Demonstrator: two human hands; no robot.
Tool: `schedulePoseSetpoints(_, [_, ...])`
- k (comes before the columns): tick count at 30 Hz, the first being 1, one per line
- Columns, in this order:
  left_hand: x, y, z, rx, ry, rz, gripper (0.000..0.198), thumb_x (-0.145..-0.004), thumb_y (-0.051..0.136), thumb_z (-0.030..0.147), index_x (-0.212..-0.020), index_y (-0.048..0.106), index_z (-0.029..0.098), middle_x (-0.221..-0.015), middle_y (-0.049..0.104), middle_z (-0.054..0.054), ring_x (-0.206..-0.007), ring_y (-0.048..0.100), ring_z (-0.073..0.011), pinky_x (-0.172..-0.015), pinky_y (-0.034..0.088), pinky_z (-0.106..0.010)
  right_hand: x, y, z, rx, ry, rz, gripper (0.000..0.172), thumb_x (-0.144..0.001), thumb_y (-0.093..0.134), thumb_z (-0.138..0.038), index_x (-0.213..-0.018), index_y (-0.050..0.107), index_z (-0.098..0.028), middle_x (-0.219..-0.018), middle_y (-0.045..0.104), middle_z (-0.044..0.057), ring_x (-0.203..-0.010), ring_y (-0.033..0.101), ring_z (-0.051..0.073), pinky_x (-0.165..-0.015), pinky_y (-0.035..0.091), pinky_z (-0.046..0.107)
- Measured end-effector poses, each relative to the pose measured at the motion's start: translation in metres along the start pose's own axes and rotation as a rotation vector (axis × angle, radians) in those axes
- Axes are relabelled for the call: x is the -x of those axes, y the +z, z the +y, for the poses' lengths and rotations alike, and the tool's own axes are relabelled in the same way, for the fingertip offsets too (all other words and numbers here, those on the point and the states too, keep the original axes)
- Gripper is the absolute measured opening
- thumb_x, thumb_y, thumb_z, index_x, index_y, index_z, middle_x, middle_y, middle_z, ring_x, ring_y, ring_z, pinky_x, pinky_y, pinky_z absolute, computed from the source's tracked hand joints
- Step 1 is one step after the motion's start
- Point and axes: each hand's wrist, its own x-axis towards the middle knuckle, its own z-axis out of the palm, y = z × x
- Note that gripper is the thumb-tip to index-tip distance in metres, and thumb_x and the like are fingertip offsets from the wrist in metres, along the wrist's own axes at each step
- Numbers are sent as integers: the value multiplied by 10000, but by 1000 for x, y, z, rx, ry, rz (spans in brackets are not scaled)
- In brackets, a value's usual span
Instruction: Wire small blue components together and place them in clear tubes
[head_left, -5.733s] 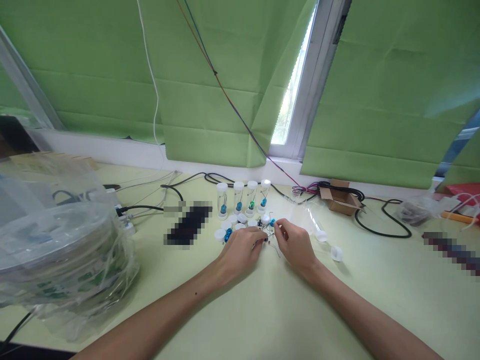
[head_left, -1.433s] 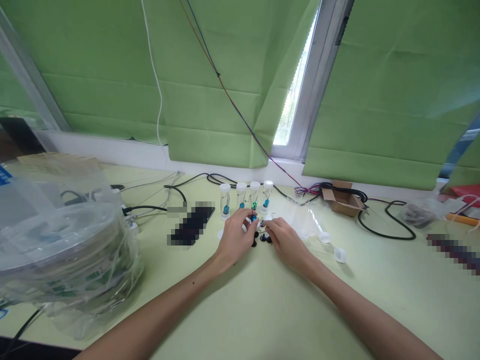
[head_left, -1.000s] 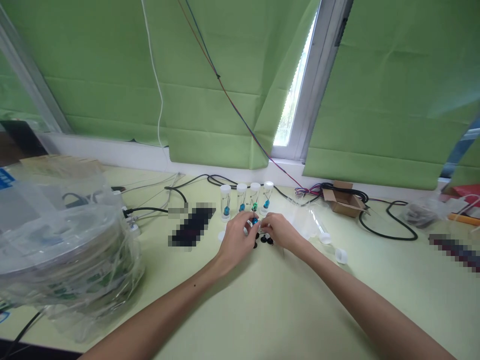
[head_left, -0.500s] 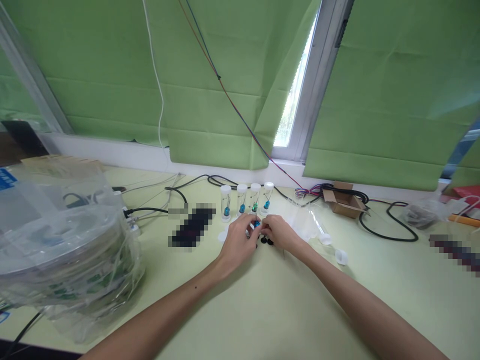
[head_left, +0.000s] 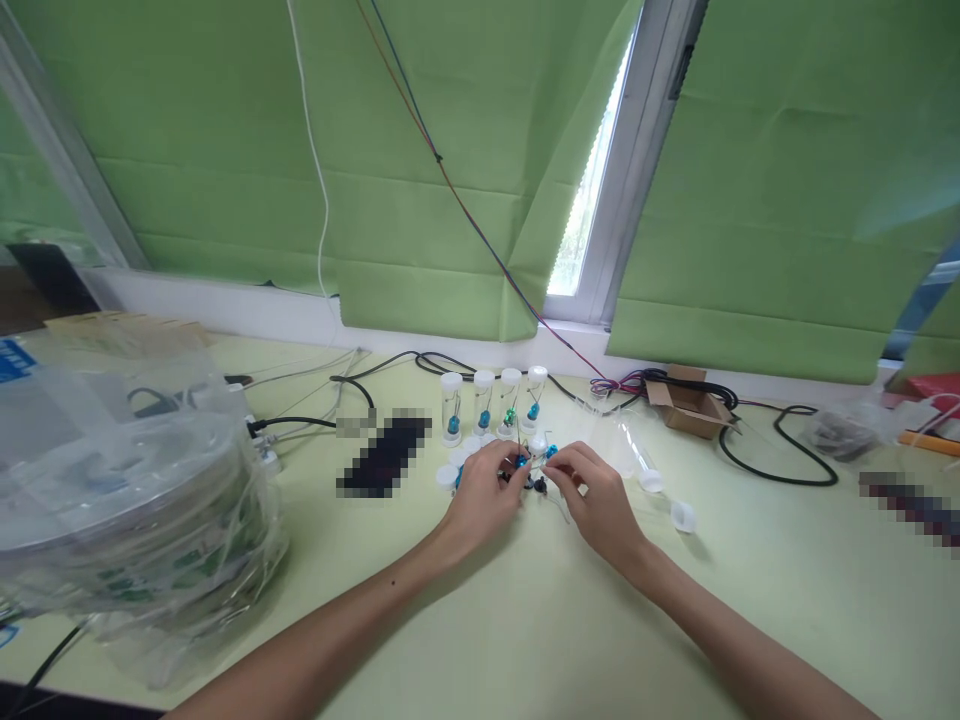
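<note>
My left hand (head_left: pixel 484 492) pinches a small blue part with a thin wire (head_left: pixel 521 461) between thumb and fingertips. Just to its right, my right hand (head_left: pixel 600 500) has thumb and index finger closed together; what lies between them is too small to make out. Another blue piece (head_left: pixel 552 451) shows at the right fingertips, and I cannot tell whether they touch it. Under and between the hands lie small black parts (head_left: pixel 540 485). Behind them several clear capped tubes (head_left: pixel 451 410) stand upright, with blue or green pieces and wires inside. White caps (head_left: pixel 447 477) lie beside my left hand.
On the right lie an empty clear tube (head_left: pixel 637 455) and a loose white cap (head_left: pixel 682 516). A small cardboard box (head_left: pixel 688 410) and black cables (head_left: pixel 780 475) are farther back. A large plastic-wrapped spool (head_left: pixel 135 500) fills the left side.
My right hand has moved right and slightly toward me, away from my left hand. My left hand has shifted a little right and nearer, still holding the blue part. More small pieces now show between them.
</note>
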Motion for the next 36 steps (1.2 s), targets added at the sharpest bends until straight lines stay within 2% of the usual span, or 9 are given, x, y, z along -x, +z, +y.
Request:
schedulePoseSetpoints(6, [4,7,2,270,-140,-155,240,-855,597,407,-875,668,178,-774,662,-49,-669,658,-180,-550,551,-289,7,7,-5,-84,-15,32,157,-966,469,-212,-863,587,-210,-852,578,43,-738,564,164,-614,486,277])
schedulePoseSetpoints(12, [6,9,9,481,-223,-241,227,-819,649,389,-829,692,166,-788,654,-55,-716,632,-171,-553,542,-275,7,8,-2,-76,-15,24,156,-962,464,-202,-859,581,-209,-856,577,44,-743,565,164,-618,495,277])
schedulePoseSetpoints(21, [7,7,11,621,-362,-288,247,-782,708,347,-914,715,139,-891,665,-94,-783,617,-171,-647,529,-287,5,5,1,-132,100,22,152,-939,496,-202,-824,595,-199,-848,563,36,-721,562,160,-613,526,276])
schedulePoseSetpoints(29, [6,7,7,663,-390,-293,272,-790,711,373,-892,724,121,-913,659,-113,-791,597,-168,-647,500,-268,6,6,2,-144,117,16,145,-941,512,-219,-818,587,-202,-844,561,25,-707,564,155,-612,517,278])
schedulePoseSetpoints(32, [6,7,5,705,-407,-298,324,-818,673,436,-887,722,124,-948,662,-121,-788,621,-171,-706,519,-302,6,6,1,-127,115,18,153,-942,506,-207,-814,589,-200,-840,562,24,-709,567,155,-607,509,273])
schedulePoseSetpoints(36, [6,7,3,742,-433,-287,360,-838,641,471,-855,716,119,-875,657,-95,-774,646,-175,-817,526,-361,6,6,0,-117,105,15,152,-943,508,-208,-814,587,-200,-833,567,23,-705,568,152,-586,497,264])
